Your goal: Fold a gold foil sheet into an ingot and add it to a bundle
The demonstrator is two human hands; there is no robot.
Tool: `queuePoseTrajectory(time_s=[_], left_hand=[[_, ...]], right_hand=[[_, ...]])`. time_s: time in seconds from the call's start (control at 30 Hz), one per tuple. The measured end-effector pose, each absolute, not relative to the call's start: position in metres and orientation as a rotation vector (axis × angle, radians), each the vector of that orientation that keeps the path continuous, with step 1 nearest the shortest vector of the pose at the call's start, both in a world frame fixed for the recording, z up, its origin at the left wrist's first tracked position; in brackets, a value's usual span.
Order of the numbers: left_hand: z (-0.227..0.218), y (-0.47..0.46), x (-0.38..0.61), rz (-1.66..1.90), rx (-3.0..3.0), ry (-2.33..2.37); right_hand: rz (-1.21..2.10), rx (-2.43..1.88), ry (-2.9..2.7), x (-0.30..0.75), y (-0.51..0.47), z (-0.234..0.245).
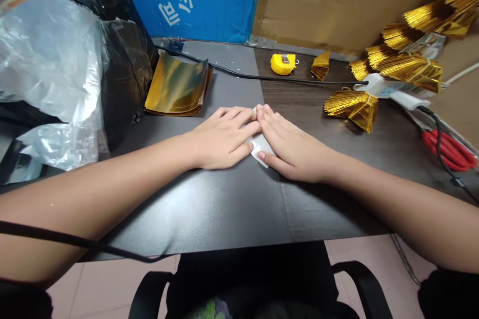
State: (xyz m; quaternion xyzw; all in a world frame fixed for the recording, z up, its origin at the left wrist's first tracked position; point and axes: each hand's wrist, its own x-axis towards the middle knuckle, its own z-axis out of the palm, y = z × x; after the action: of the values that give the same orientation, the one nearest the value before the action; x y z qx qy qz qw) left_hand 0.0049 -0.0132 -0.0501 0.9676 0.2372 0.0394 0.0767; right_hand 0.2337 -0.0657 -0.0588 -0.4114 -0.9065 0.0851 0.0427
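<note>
A small whitish piece that looks like folded paper (261, 152) lies on the desk, mostly hidden beneath my hands. My left hand (228, 139) rests palm down over its left side, fingers stretched out and slightly apart. From the other side my right hand (294, 148) lies flat on it, fingers extended side by side and the thumb apart. The fingertips of both hands meet near the paper's far end. Beyond my left hand is a stack of shiny gold foil sheets (177, 84).
Bundles of pleated gold foil (352, 108) lie at the right, by a white power strip (381, 87) and red-handled scissors (447, 152). A yellow tape measure (283, 64) stands behind a black cable (254, 77). Plastic-wrapped packages (52, 60) fill the left.
</note>
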Motion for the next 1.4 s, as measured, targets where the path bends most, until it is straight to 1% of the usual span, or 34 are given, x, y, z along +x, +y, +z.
queuePoseTrajectory(time_s=[0.17,0.43,0.7,0.93,1.07,1.27,1.4], left_hand=[[-0.051,-0.013,0.005,0.155,2.878,0.699],[-0.051,-0.013,0.006,0.081,2.894,0.714],[-0.051,-0.013,0.006,0.085,2.886,0.700],[-0.049,-0.012,0.005,0.155,2.817,0.746],[-0.044,-0.013,0.004,0.174,2.842,0.675],[-0.042,-0.019,0.003,0.122,2.905,0.592],[-0.043,-0.022,0.003,0.103,2.929,0.526]], right_hand=[[0.261,-1.249,-2.770,0.234,-0.066,-0.058],[0.248,-1.278,-2.769,0.233,-0.067,-0.057],[0.216,-1.274,-2.755,0.235,-0.066,-0.062],[0.341,-1.305,-2.732,0.236,-0.064,-0.058],[0.427,-1.301,-2.716,0.237,-0.062,-0.053],[0.296,-1.315,-2.711,0.235,-0.069,-0.048],[0.387,-1.225,-2.795,0.242,-0.065,-0.047]])
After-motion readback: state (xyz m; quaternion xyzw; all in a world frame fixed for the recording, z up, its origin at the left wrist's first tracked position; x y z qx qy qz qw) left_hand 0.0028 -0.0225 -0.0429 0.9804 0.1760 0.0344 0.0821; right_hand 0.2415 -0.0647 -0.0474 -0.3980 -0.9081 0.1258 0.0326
